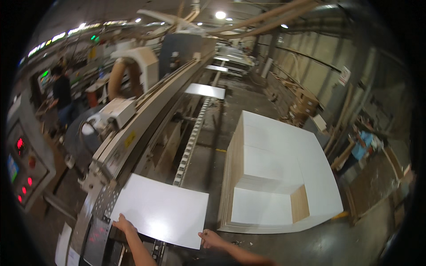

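A glossy white rectangular panel (162, 206) lies across the near end of a long machine, partly over its roller track. My left hand (124, 224) grips the panel's near left edge, with fingers on the top face. At the near right corner, my right hand (210, 239) pinches the panel's edge; the fingertips underneath are hidden. Beside the panel on the right stands a large stack of white panels (284, 150) with light wood-coloured edges, lower at its near section.
The machine's long beam (151, 102) runs away on the left, and its roller track (191, 146) carries more white panels (206, 91). A control panel (29, 173) with red lights stands far left. One person (62, 95) is at back left, another (361, 144) at right.
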{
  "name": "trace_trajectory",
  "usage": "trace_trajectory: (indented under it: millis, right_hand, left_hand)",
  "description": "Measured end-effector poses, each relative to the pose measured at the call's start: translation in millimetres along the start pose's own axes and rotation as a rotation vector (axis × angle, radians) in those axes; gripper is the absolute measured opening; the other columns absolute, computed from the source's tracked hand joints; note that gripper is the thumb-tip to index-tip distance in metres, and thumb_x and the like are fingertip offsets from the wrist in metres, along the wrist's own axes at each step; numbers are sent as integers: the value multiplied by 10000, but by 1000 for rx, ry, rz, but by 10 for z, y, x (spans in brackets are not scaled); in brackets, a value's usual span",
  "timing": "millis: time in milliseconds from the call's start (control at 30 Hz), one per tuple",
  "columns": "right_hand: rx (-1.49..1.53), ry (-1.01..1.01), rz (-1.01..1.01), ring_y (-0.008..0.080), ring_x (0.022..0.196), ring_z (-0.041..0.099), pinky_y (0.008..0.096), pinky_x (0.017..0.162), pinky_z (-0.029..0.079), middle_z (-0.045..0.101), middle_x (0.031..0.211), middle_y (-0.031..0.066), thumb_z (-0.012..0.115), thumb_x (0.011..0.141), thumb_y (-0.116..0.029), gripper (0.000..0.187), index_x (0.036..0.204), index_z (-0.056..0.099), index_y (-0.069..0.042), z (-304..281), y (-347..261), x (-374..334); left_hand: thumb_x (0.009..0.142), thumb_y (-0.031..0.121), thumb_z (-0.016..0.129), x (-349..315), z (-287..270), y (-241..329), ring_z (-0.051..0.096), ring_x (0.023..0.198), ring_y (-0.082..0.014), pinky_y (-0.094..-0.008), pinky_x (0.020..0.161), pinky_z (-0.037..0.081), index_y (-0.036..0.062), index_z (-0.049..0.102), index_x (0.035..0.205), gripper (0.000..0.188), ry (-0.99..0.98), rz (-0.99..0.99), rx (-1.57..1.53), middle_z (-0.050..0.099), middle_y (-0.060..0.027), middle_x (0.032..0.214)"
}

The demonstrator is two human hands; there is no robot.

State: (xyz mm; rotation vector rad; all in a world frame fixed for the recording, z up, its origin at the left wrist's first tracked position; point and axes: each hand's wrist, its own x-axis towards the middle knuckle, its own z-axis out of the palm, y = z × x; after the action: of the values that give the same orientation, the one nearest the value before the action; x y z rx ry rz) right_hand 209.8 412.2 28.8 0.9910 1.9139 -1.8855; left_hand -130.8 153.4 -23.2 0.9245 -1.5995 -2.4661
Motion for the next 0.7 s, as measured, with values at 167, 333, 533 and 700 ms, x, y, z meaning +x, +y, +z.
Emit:
trace_trajectory:
  millis: [167,333,533,700]
  right_hand:
    - [-13,4,-138,185,731,675,332,680,550,719,919,119,541,995,-499,473,1184,552,-66,-767,518,60]
    - [-636,317,-290,371,998,645,451,854,511,676,977,183,522,963,-499,485,1033,684,-48,-2068,1791,-661]
    - [-639,315,29,353,847,661,440,728,528,669,938,160,589,871,-261,199,981,690,-130,-2919,3810,-1640]
    - [-638,387,411,366,767,628,455,677,504,648,829,188,656,841,-247,195,874,667,-55,-3039,6508,-2757]
  left_hand:
    - [970,160,586,108,318,110,356,1377,-409,-526,1103,368,10,104,1508,737,117,-95,247,287,-298,1518]
    - [916,90,639,-1934,979,-108,381,1310,-427,-516,1036,403,-35,229,1443,680,154,950,781,338,-297,1427]
    - [829,-44,592,-3945,1260,-1966,471,1269,-353,-440,1108,328,-43,370,1365,580,-790,699,648,483,-225,1310]
    - [848,63,688,-4207,1472,-4300,420,1360,-408,-459,1097,383,-54,191,1509,834,-678,-303,1188,360,-279,1489]
